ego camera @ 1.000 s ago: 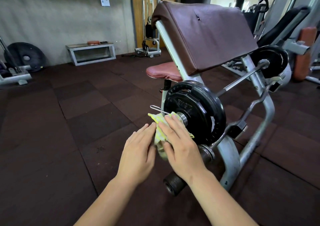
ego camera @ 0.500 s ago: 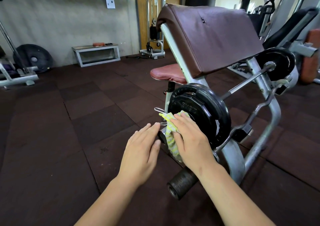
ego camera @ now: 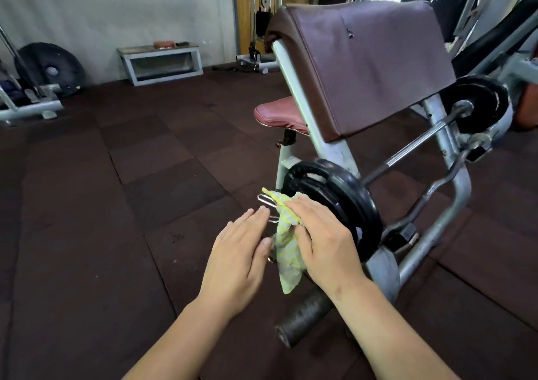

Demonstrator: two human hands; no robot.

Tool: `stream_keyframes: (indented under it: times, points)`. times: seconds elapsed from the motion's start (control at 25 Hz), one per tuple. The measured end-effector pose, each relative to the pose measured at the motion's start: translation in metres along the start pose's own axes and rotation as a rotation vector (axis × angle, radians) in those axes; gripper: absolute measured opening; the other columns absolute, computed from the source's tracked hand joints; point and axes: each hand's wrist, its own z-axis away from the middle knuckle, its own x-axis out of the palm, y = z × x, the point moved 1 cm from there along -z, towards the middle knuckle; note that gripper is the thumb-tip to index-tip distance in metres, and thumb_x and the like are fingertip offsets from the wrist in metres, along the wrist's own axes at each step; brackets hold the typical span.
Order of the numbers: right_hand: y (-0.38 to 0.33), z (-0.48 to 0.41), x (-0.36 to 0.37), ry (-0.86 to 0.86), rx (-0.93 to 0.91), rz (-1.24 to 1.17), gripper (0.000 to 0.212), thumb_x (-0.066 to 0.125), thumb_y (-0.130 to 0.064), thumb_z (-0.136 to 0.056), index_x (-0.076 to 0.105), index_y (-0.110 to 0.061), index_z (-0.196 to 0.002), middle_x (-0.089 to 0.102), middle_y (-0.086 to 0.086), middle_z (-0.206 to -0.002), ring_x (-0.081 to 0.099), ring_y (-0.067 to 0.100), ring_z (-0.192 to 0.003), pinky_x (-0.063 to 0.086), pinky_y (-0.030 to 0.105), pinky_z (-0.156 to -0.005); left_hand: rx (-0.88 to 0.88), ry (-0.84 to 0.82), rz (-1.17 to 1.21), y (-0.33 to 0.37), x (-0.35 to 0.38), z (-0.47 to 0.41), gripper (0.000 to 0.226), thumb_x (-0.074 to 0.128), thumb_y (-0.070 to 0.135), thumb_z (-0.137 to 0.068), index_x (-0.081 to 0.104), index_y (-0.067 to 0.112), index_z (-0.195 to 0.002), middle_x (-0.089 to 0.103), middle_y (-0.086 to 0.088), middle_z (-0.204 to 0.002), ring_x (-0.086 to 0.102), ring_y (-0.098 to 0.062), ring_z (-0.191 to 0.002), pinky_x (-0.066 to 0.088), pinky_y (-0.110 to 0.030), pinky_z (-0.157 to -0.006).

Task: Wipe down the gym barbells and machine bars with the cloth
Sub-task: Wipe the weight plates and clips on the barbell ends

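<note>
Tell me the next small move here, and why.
Probably twist the right hand so the cloth rubs around the barbell end beside the near weight plate. The cloth is bunched there already, and the left hand lies flat alongside.

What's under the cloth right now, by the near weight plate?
The cloth drapes over the bar's near end beside the weight plate, with the right hand pressing it. Only the spring clip's wire handles poke out. The bar end itself is covered.

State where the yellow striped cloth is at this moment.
In the head view, the cloth sits low and centre, held under the right hand against the barbell end beside the black weight plate, with the left hand alongside.
</note>
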Motion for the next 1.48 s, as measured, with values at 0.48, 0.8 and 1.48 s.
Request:
stream_keyframes:
  times: [0.48, 0.8, 1.48]
  points:
    - [-0.087, -0.132, -0.150, -0.162, 0.187, -0.016, 0.041, 0.047, -0.013, -0.097, 0.064, -0.013, -0.135, 0.062, -0.001, -0.138, 0.052, 0.010, -0.136, 0.038, 0.027, -0.115, -0.060, -0.174, 0.043, 0.125, -0.169, -0.089, 0.053, 0.029, 0.044, -0.104, 0.030, 0.030, -0.155, 0.029, 0.022, -0.159, 0.015, 0.001, -0.149, 0.023, -0.042, -0.122]
    - [-0.134, -0.202, -0.274, -0.114, 0.266, 0.097, 0.043, 0.048, -0.015, -0.095, 0.063, -0.017, -0.135, 0.060, -0.006, -0.138, 0.051, 0.007, -0.134, 0.031, 0.016, -0.115, 0.092, -0.202, 0.065, 0.217, -0.250, -0.156, 0.055, 0.026, 0.047, -0.103, 0.031, 0.030, -0.155, 0.030, 0.022, -0.158, 0.014, 0.003, -0.149, 0.022, -0.041, -0.122]
    - [0.094, -0.239, -0.506, 0.174, 0.442, 0.211, 0.047, 0.052, -0.009, -0.092, 0.062, -0.028, -0.134, 0.053, -0.030, -0.132, 0.050, -0.007, -0.128, 0.036, 0.013, -0.108, 0.341, -0.206, 0.161, 0.452, -0.072, -0.359, 0.055, 0.030, 0.050, -0.102, 0.034, 0.031, -0.153, 0.030, 0.022, -0.158, 0.017, 0.004, -0.148, 0.021, -0.039, -0.122]
